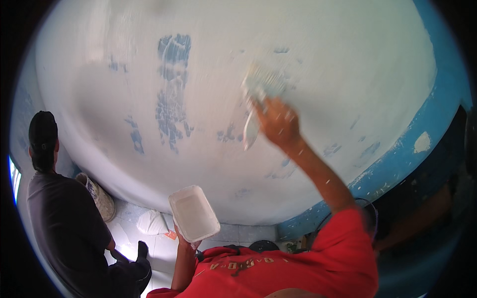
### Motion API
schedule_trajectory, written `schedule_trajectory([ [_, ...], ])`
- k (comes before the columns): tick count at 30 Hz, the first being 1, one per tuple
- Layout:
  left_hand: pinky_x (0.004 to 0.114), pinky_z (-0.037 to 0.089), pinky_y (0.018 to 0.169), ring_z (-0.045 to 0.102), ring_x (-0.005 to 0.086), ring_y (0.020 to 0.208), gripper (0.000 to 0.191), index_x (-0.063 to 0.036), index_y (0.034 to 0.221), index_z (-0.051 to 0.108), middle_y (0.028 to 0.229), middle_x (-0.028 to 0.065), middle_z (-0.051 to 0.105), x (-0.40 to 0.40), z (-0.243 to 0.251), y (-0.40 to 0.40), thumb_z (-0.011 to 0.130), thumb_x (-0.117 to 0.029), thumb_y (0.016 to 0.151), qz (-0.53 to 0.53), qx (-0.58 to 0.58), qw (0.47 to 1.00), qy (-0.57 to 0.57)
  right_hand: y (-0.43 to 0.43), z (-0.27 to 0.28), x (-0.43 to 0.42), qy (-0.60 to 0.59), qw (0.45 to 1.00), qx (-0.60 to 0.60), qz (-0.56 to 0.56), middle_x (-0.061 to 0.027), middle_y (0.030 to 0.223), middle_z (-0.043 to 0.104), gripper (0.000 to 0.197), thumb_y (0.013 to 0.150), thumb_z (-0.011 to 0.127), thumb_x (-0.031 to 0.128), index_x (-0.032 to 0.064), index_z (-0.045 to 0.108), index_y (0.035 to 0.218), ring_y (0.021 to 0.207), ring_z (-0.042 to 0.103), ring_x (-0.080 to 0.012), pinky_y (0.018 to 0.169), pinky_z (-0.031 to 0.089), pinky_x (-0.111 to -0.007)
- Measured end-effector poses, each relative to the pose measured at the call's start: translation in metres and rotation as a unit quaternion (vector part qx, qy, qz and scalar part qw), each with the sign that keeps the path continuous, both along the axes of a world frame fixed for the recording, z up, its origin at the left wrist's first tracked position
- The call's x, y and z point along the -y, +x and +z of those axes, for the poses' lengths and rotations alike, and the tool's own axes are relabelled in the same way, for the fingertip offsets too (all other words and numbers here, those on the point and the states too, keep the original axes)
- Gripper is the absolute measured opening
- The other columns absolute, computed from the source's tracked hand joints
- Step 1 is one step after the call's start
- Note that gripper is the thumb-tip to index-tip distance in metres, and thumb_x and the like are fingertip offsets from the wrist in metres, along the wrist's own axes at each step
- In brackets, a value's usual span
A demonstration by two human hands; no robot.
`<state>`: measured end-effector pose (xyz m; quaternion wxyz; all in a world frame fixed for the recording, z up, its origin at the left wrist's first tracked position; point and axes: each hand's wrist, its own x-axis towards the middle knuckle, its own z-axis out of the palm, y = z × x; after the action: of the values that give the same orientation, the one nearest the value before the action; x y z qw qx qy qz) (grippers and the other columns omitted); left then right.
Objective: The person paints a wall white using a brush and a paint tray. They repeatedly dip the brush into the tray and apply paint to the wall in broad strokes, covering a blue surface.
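My right hand grips a wide paintbrush by its pale handle, and the bristles lie against the wall. White specks dot that hand and forearm. Most of the wall is coated white, with blue patches showing through left of the brush. Lower down, my left hand holds a white rectangular plastic tub from below and behind. The tub is tilted, its opening faces me, and whitish material coats the inside. Much of my left hand is hidden behind it.
At the left stands another person in dark clothes and a cap. A stained bucket and a white bag rest on the tiled floor by the wall. A blue painted border runs down the right.
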<state>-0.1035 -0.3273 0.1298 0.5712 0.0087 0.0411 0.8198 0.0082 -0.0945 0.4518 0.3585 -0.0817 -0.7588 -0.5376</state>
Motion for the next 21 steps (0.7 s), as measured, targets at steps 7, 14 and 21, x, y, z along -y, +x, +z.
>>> schedule_trajectory([
  [7,0.047,0.052,0.079,0.058,0.0309,0.099,0.050,-0.0086,0.125,0.043,0.112,0.0105,0.055,0.006,0.000,-0.001,0.035,-0.045,0.091,-0.002,0.008,1.000,-0.007,-0.003,-0.109,0.037,-0.375,0.911,0.140,0.095,-0.0030,0.086,0.058,0.047,0.062,0.064,0.010,0.0153,0.060,0.109,0.076,0.056,-0.0186,0.059,0.048,-0.030],
  [14,0.047,0.052,0.079,0.058,0.0299,0.098,0.047,-0.0088,0.124,0.044,0.112,0.0093,0.056,0.016,0.010,-0.001,0.036,-0.042,0.092,0.010,0.026,0.999,-0.044,0.032,0.079,0.030,-0.148,0.978,-0.076,0.123,-0.0095,0.084,0.058,0.041,0.061,0.070,0.013,0.0069,0.059,0.100,0.074,0.056,-0.0265,0.065,0.048,-0.037],
  [21,0.046,0.052,0.078,0.058,0.0294,0.098,0.046,-0.0089,0.124,0.044,0.113,0.0091,0.055,0.000,0.003,0.003,0.036,-0.041,0.092,-0.017,0.019,0.998,-0.049,0.022,0.040,-0.004,-0.023,0.996,-0.083,-0.016,-0.0142,0.105,0.060,0.042,0.075,0.060,0.015,0.0097,0.058,0.116,0.097,0.054,-0.0358,0.085,0.041,-0.048],
])
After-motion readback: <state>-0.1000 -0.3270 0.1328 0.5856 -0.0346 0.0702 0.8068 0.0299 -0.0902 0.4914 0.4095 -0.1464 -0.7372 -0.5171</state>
